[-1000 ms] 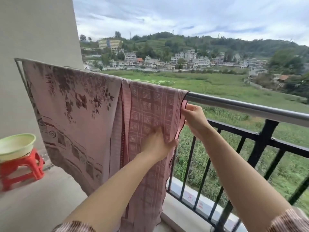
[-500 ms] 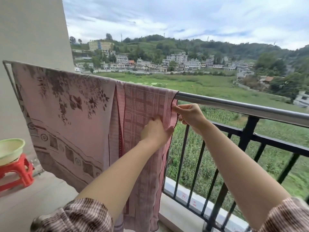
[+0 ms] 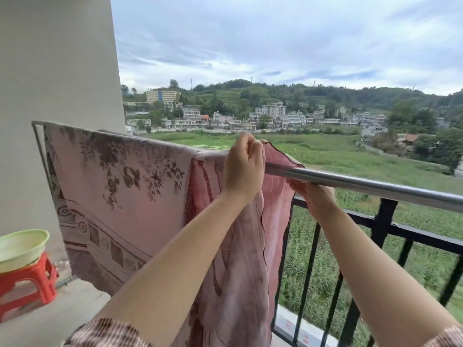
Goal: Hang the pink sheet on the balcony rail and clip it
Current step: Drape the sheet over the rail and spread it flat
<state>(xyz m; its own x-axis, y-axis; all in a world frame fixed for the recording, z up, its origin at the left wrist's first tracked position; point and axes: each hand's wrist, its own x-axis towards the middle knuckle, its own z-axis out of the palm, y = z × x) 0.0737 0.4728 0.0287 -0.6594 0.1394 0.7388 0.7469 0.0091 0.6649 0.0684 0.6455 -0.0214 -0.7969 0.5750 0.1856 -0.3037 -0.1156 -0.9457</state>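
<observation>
Over the rail (image 3: pixel 375 185), 1 pink sheet (image 3: pixel 120 196)

The pink sheet (image 3: pixel 120 196) is a pale dusty pink, printed along its top with dark maroon-brown flowers and leafy sprays. A band of squares and rings in the same dark tone slants across its lower part. Its bunched right end looks a deeper rose, edged by a thin dark hem. The balcony rail (image 3: pixel 375 185) has a shiny silver top bar over black bars. The basin (image 3: pixel 22 246) is pale green, the stool (image 3: pixel 27 279) red. The sleeves (image 3: pixel 107 333) are checked brown and cream
</observation>
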